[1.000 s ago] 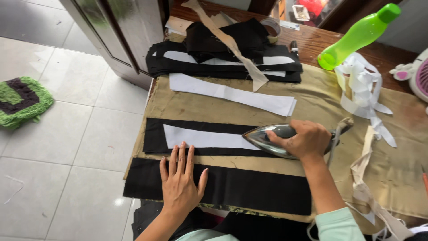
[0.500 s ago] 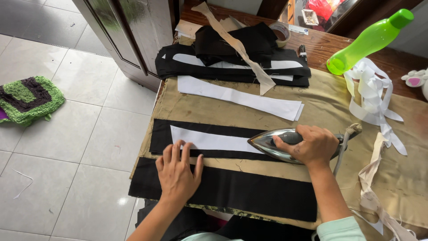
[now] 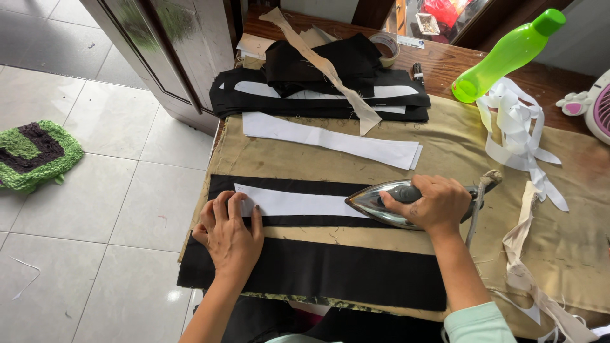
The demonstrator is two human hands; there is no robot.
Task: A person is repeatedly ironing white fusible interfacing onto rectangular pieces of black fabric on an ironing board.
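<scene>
Iron (image 3: 387,202) sits on the white strip (image 3: 295,203) atop a black band (image 3: 279,202), right hand (image 3: 432,204) wrapped round its handle. Since a second ago the left hand (image 3: 232,232), flat with fingers together, slid up onto the strip's end. Two black bands lie flat; the iron's sole is hidden.

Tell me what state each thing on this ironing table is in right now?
Iron: gripped by the right hand, pressing the white strip.
White strip: flat on black fabric, pinned by the left hand.
Green bottle: capped, tilted.
Black pile: folded, stacked.
</scene>
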